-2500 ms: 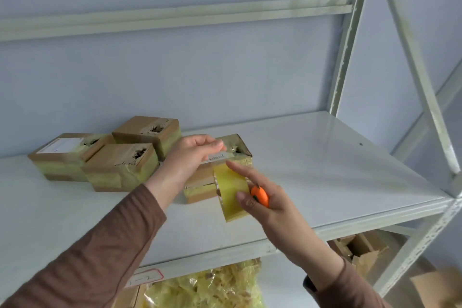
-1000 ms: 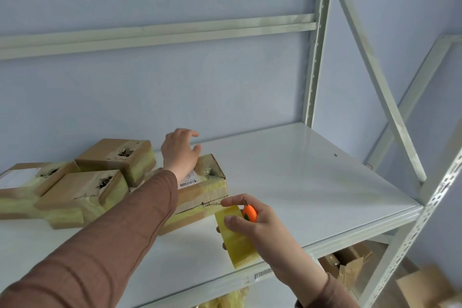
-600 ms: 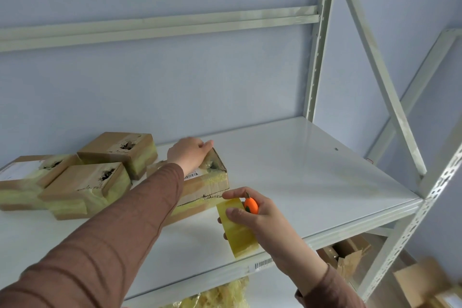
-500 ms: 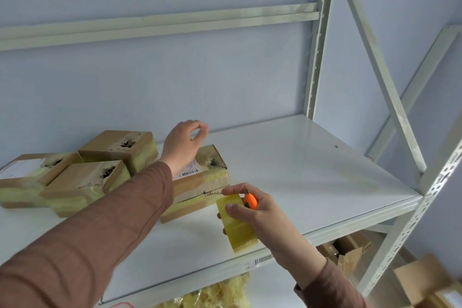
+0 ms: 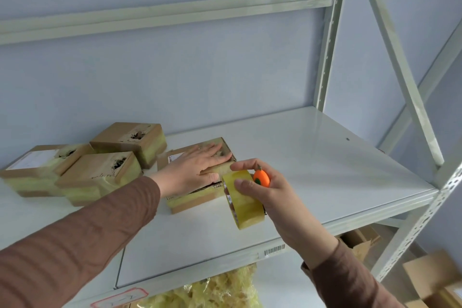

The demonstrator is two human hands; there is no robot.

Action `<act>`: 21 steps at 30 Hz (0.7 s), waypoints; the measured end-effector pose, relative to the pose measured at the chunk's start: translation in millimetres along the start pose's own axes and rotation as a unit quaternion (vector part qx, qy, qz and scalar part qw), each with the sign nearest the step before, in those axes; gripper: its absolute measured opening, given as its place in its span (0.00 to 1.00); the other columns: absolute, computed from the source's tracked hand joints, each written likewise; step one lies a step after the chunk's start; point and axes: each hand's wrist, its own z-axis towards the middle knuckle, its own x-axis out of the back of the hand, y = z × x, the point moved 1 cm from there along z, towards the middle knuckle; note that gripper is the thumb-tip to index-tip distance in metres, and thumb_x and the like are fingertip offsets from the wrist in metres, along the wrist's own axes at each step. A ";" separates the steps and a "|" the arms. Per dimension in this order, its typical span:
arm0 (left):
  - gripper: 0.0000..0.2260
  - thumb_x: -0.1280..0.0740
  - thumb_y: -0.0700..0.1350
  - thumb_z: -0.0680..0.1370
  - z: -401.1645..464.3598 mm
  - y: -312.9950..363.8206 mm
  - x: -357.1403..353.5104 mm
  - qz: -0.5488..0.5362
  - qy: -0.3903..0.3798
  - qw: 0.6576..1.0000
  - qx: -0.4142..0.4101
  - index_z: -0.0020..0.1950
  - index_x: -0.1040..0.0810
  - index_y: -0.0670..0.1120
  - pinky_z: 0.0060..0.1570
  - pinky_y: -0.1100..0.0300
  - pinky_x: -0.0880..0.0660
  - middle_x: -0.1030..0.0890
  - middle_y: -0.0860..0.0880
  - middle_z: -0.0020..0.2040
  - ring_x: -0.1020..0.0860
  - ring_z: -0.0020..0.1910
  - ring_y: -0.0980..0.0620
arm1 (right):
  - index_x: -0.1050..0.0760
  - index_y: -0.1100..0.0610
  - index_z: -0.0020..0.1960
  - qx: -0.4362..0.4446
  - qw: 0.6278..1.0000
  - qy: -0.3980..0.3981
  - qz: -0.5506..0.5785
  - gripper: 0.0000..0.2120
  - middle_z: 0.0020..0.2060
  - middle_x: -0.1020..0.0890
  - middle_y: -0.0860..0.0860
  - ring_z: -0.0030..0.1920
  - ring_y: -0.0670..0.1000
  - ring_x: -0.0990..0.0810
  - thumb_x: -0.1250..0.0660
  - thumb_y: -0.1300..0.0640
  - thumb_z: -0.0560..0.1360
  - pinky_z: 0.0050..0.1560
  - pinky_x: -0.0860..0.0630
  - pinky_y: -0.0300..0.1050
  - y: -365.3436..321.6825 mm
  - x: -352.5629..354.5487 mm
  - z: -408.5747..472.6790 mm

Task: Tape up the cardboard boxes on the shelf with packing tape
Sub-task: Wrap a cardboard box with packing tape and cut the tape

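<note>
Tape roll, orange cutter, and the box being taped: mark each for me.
tape roll (image 5: 246,204), head view, on its yellow outer band.
orange cutter (image 5: 261,178), head view, on its round body.
box (image 5: 192,196), head view, on its taped front side.

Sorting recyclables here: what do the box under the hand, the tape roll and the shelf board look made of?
Box: brown corrugated cardboard, matte; fluted edge shows, yellowish tape bands around it. Tape roll: glossy translucent yellowish plastic film, probably. Shelf board: seemingly painted sheet metal, smooth pale surface with soft reflections.
</note>
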 end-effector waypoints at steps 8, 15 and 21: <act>0.40 0.37 0.72 0.74 3.4 2.7 4.9 0.091 -0.003 0.988 0.126 0.75 0.61 0.78 0.78 0.34 0.56 0.59 0.50 0.85 0.58 0.83 0.46 | 0.18 0.53 0.57 -0.032 0.999 0.003 0.015 0.09 0.43 0.14 0.56 0.41 0.55 0.14 0.27 0.60 0.78 0.39 0.19 0.43 14.8 8.9 -6.1; 0.22 0.27 0.58 0.78 8.6 -1.5 57.1 -0.330 -0.150 0.924 0.125 0.71 0.27 0.65 0.68 0.51 0.25 0.17 0.57 0.64 0.19 0.64 0.53 | 0.18 0.47 0.63 0.015 1.000 -0.005 0.006 0.18 0.60 0.19 0.65 0.54 0.56 0.18 0.24 0.51 0.74 0.58 0.27 0.54 -8.8 9.1 12.8; 0.20 0.27 0.57 0.78 3.3 -13.2 52.1 -0.103 0.141 0.976 0.130 0.70 0.24 0.62 0.54 0.62 0.31 0.23 0.62 0.63 0.24 0.59 0.60 | 0.25 0.49 0.71 0.054 0.999 -0.007 -0.002 0.21 0.53 0.17 0.51 0.54 0.48 0.19 0.31 0.60 0.79 0.60 0.28 0.43 -16.7 3.9 41.9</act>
